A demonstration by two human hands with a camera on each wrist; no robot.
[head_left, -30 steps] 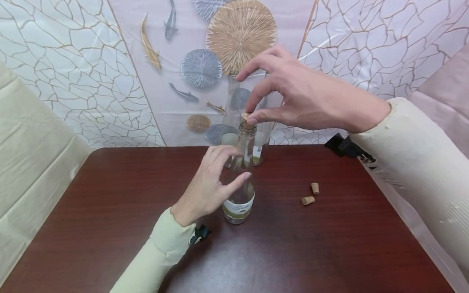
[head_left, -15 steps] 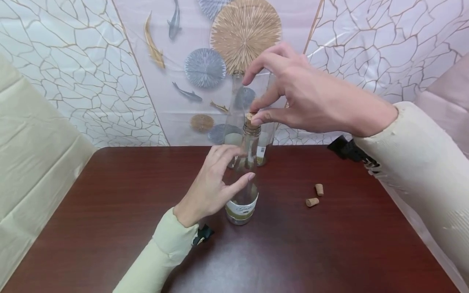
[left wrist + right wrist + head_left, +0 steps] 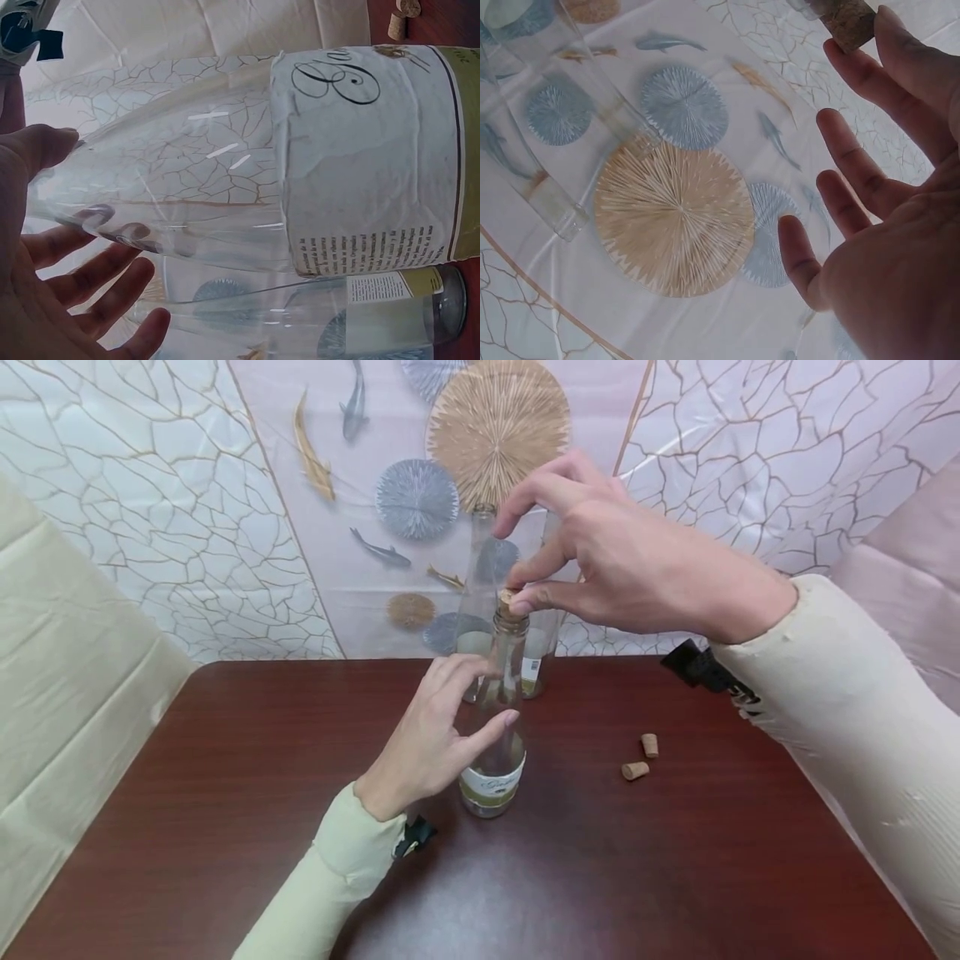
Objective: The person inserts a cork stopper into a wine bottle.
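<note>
A clear glass bottle with a white and olive label stands upright near the middle of the table. My left hand grips it below the neck, thumb on one side and fingers on the other, as the left wrist view shows. Over the mouth, my right hand pinches a cork between thumb and index finger. Its lower end sits in the bottle's opening, while the upper part shows above the rim. The other right fingers spread away from the cork and touch nothing.
Two similar glass bottles stand behind, one at the left and one at the right. To the right, two loose corks, one upper and one lower, lie on the dark red table. A patterned cloth hangs behind.
The head view has shifted slightly. Both hands keep their places on the bottle and cork, and the cork's height above the rim looks much the same.
</note>
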